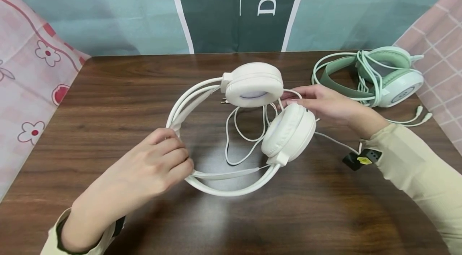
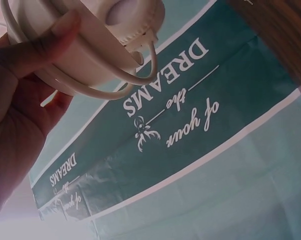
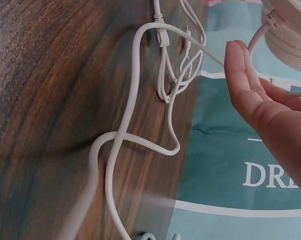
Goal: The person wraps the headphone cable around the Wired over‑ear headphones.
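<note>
My left hand [image 1: 144, 171] grips the headband [image 1: 231, 193] of white headphones, holding them up on their side over the table. In the left wrist view the thumb [image 2: 65, 27] lies along the band. Two round ear cups, an upper one [image 1: 254, 84] and a lower one [image 1: 288, 130], face each other to the right. Behind them is my right hand [image 1: 330, 104], its fingers fairly straight beside the headphones' white cable [image 1: 228, 142]. In the right wrist view the cable [image 3: 135, 65] rises from the table and passes behind those fingers [image 3: 235, 65].
Green-and-white headphones [image 1: 400, 86], wrapped in their own cable, lie at the back right of the dark wooden table [image 1: 90, 126]. A teal printed cloth [image 1: 126, 10] hangs along the back, with patterned cloths at both sides. A small black item [image 1: 361, 158] hangs by my right sleeve.
</note>
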Demonstrator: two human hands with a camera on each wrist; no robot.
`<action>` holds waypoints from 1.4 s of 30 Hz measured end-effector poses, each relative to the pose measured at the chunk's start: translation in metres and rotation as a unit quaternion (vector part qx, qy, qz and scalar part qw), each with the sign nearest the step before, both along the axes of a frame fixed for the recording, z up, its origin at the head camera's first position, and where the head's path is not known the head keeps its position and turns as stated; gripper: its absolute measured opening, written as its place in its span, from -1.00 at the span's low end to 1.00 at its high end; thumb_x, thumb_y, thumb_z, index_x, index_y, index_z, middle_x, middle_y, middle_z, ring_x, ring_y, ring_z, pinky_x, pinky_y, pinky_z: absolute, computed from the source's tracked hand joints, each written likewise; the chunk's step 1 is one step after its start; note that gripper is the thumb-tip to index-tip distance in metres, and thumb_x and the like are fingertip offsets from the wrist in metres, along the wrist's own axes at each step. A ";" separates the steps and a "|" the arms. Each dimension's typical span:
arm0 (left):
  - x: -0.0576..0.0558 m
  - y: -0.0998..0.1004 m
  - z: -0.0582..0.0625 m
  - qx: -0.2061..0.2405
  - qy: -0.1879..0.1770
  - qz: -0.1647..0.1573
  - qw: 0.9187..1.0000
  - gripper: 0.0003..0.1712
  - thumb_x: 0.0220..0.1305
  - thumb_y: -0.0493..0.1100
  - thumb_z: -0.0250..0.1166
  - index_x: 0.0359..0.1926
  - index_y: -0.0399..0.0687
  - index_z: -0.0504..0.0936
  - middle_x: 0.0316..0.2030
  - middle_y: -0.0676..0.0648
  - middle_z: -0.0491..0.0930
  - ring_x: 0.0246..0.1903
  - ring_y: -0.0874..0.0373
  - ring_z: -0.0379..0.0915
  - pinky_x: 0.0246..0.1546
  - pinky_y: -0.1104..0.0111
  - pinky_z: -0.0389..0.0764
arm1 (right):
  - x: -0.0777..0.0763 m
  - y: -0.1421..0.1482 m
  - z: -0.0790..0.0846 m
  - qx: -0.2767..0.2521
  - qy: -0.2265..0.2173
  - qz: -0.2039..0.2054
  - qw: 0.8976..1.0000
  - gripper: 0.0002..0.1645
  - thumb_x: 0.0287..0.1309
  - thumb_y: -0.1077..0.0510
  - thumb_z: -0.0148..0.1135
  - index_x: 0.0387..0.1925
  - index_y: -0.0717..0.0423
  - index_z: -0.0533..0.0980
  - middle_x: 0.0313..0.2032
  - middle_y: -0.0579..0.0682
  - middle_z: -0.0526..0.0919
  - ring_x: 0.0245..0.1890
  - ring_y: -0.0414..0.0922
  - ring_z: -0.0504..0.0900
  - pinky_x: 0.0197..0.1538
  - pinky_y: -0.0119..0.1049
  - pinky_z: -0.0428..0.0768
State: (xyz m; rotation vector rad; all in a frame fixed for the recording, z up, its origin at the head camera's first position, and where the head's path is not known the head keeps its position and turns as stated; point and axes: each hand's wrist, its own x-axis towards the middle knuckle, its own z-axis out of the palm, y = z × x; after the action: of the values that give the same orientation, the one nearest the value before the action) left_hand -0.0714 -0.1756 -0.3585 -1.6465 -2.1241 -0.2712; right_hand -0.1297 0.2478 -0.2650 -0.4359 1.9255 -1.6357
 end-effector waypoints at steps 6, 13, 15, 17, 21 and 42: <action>0.015 0.025 0.056 -0.014 0.028 0.026 0.999 -0.81 0.21 -0.40 -0.09 -0.41 -0.13 0.43 -0.44 -0.04 0.39 -0.38 -0.07 0.35 0.02 -0.05 0.29 | 0.000 0.002 0.000 0.020 0.039 0.029 0.999 -0.51 0.27 0.31 -0.07 0.15 0.57 0.19 -0.09 -0.11 0.59 -0.09 -0.22 0.56 -0.14 -0.37 0.56; 0.038 0.057 0.137 0.000 0.028 0.040 0.999 -0.75 0.21 -0.46 -0.18 -0.55 -0.21 0.31 -0.58 -0.05 0.30 -0.54 0.02 0.29 -0.27 0.13 0.40 | 0.000 0.004 0.001 0.004 0.058 0.062 0.996 -0.56 0.28 0.32 -0.09 0.13 0.53 0.24 -0.04 -0.11 0.57 -0.06 -0.20 0.55 -0.09 -0.38 0.54; 0.037 0.055 0.133 -0.004 0.029 0.043 0.999 -0.76 0.22 -0.44 -0.16 -0.54 -0.21 0.31 -0.58 -0.05 0.31 -0.53 0.02 0.30 -0.27 0.13 0.40 | 0.001 0.004 0.002 0.020 0.077 0.072 0.994 -0.57 0.28 0.31 -0.10 0.11 0.54 0.26 -0.06 -0.12 0.57 -0.07 -0.22 0.55 -0.11 -0.39 0.54; 0.032 0.046 0.113 -0.008 0.028 0.047 0.998 -0.81 0.22 -0.40 -0.10 -0.51 -0.20 0.34 -0.54 -0.05 0.33 -0.48 0.01 0.33 -0.19 0.08 0.39 | 0.001 0.005 0.001 0.021 0.084 0.080 0.993 -0.60 0.29 0.31 -0.11 0.10 0.49 0.30 -0.07 -0.11 0.58 -0.09 -0.22 0.55 -0.12 -0.40 0.55; 0.017 0.020 0.050 -0.009 0.027 0.050 0.998 -0.85 0.26 -0.33 -0.05 -0.41 -0.12 0.42 -0.43 -0.03 0.40 -0.35 -0.03 0.39 -0.02 -0.09 0.28 | 0.002 0.006 0.000 -0.039 0.020 0.095 0.995 -0.64 0.31 0.29 -0.14 0.11 0.25 0.36 -0.07 -0.03 0.54 -0.10 -0.18 0.54 -0.14 -0.31 0.57; 0.028 0.059 0.126 -0.050 0.014 0.008 0.999 -0.69 0.17 -0.49 -0.24 -0.56 -0.14 0.32 -0.61 0.04 0.26 -0.53 0.16 0.33 -0.15 0.19 0.38 | 0.005 0.002 0.005 0.126 0.201 0.043 0.970 -0.69 0.17 0.34 0.07 -0.04 0.40 0.47 -0.22 -0.12 0.64 -0.22 -0.29 0.57 -0.20 -0.50 0.52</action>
State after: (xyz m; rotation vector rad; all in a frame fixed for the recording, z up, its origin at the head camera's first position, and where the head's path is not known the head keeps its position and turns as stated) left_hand -0.0431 -0.1164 -0.2327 -1.6767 -2.1616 -0.1381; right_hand -0.1246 0.2500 -0.2595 -0.7820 2.3359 -1.2950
